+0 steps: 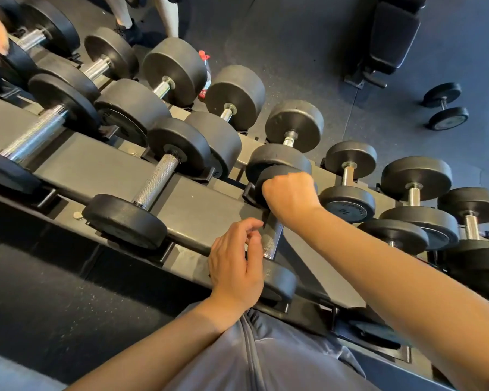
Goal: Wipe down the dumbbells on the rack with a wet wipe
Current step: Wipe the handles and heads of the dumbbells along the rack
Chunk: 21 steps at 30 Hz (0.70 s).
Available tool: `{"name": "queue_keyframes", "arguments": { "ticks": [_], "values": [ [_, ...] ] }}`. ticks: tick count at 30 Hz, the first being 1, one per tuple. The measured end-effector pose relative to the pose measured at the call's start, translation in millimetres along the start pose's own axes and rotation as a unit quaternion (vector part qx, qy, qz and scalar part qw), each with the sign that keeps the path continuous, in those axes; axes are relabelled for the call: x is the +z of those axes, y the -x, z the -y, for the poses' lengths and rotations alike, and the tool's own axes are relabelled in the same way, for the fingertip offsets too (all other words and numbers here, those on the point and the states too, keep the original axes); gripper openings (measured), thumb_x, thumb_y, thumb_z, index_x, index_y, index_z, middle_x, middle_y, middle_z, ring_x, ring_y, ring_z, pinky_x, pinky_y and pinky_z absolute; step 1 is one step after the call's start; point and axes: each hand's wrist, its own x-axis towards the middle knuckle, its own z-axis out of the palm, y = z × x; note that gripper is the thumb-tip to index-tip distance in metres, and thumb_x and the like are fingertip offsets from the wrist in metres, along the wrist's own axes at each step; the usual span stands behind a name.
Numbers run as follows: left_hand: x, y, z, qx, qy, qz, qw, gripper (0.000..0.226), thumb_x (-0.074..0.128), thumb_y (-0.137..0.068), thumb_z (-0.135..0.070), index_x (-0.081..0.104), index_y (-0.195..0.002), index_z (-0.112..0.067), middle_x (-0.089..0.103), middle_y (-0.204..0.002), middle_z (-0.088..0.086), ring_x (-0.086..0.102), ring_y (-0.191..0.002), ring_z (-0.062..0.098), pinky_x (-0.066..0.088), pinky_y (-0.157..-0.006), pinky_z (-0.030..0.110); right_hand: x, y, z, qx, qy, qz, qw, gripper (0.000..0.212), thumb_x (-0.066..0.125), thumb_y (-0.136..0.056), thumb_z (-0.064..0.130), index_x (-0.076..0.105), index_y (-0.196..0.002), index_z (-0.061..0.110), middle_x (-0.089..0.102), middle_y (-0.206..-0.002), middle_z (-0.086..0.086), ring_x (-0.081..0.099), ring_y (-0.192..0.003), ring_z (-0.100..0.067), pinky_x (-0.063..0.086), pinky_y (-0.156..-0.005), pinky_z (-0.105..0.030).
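Dumbbell [271,241]: knurled steel, round black heads

Even, fairly bright indoor light falls from above, with soft sheen on the black round rubber dumbbell heads [175,69] and bright glints on the knurled chrome handles [156,180]. Deep shadow fills the dark speckled rubber floor [68,300] under the grey steel rack [198,210] at 8 o'clock. Wide-angle distortion bends lines toward the edges, and the corners at 10 and 4 o'clock look soft, slightly smeared
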Motion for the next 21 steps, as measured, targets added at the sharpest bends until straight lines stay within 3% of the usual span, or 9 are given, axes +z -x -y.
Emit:
{"name": "queue_keyframes", "arguments": {
  "ticks": [2, 4, 6, 8, 11, 15, 19, 21],
  "values": [
    [0, 1, -1, -0.004, 0.005, -0.003, 1.0, 0.022, 0.031, -0.095, -0.034, 0.047, -0.11, -0.037, 0.057, -0.088, -0.017, 0.054, -0.082, 0.002, 0.045, -0.075, 0.032, -13, -11, 13, -0.053, 0.065, 0.023, 0.996, 0.008, 0.054, -0.094, 0.009, 0.06, -0.094, 0.014, 0.051, -0.074, -0.004, 0.058, -0.074, -0.023, 0.042, -0.059, -0.029],
    [0, 1, -2, -0.012, 0.012, -0.011, 1.0, 0.024, 0.029, -0.096, -0.034, 0.047, -0.111, -0.038, 0.056, -0.088, -0.018, 0.055, -0.082, 0.003, 0.047, -0.075, 0.036, -14, -21, 24, -0.09, 0.113, 0.062, 0.988, 0.017, 0.052, -0.095, 0.011, 0.061, -0.109, 0.007, 0.062, -0.09, -0.008, 0.063, -0.089, -0.025, 0.043, -0.065, -0.03],
    [0, 1, -3, -0.009, 0.015, -0.019, 1.0, 0.024, 0.028, -0.097, -0.033, 0.047, -0.111, -0.037, 0.057, -0.089, -0.017, 0.055, -0.082, 0.003, 0.048, -0.076, 0.036, -10, -26, 32, -0.108, 0.121, 0.093, 0.982, 0.021, 0.048, -0.097, 0.013, 0.062, -0.112, 0.006, 0.066, -0.105, -0.009, 0.063, -0.099, -0.026, 0.044, -0.068, -0.03],
    [0, 1, -2, 0.0, 0.011, -0.026, 1.0, 0.024, 0.028, -0.097, -0.03, 0.047, -0.111, -0.035, 0.056, -0.089, -0.017, 0.055, -0.08, 0.003, 0.047, -0.074, 0.035, -9, -27, 33, -0.116, 0.123, 0.08, 0.982, 0.021, 0.048, -0.097, 0.013, 0.063, -0.112, 0.007, 0.066, -0.1, -0.008, 0.064, -0.095, -0.026, 0.047, -0.069, -0.03],
    [1, 2, 0, 0.008, 0.006, -0.034, 0.999, 0.024, 0.028, -0.098, -0.029, 0.048, -0.11, -0.033, 0.056, -0.086, -0.017, 0.054, -0.078, 0.002, 0.046, -0.072, 0.034, -5, -15, 19, -0.122, 0.117, 0.036, 0.985, 0.017, 0.051, -0.094, 0.009, 0.062, -0.107, 0.009, 0.06, -0.082, -0.004, 0.06, -0.074, -0.024, 0.045, -0.057, -0.029],
    [1, 2, -2, 0.013, -0.008, -0.028, 0.999, 0.022, 0.028, -0.098, -0.03, 0.048, -0.108, -0.034, 0.055, -0.087, -0.019, 0.049, -0.081, -0.003, 0.039, -0.074, 0.022, 8, 8, -4, -0.02, 0.004, 0.013, 1.0, 0.016, 0.046, -0.093, 0.005, 0.06, -0.099, 0.01, 0.066, -0.088, -0.003, 0.06, -0.071, -0.025, 0.037, -0.052, -0.027],
    [0, 1, -2, 0.009, -0.003, -0.008, 1.0, 0.023, 0.027, -0.097, -0.033, 0.047, -0.108, -0.035, 0.051, -0.086, -0.025, 0.051, -0.079, 0.0, 0.04, -0.073, 0.023, 34, 24, -8, 0.067, -0.074, 0.011, 0.995, 0.013, 0.042, -0.097, 0.009, 0.053, -0.103, 0.009, 0.052, -0.075, -0.002, 0.054, -0.064, -0.021, 0.043, -0.057, -0.028],
    [0, 0, -2, 0.01, 0.001, -0.001, 1.0, 0.022, 0.029, -0.097, -0.034, 0.048, -0.108, -0.036, 0.051, -0.085, -0.027, 0.052, -0.079, 0.001, 0.043, -0.071, 0.027, 46, 27, -7, 0.099, -0.103, -0.01, 0.99, 0.012, 0.044, -0.098, 0.012, 0.054, -0.103, 0.01, 0.058, -0.075, -0.002, 0.06, -0.064, -0.021, 0.049, -0.059, -0.028]
  ]
}}
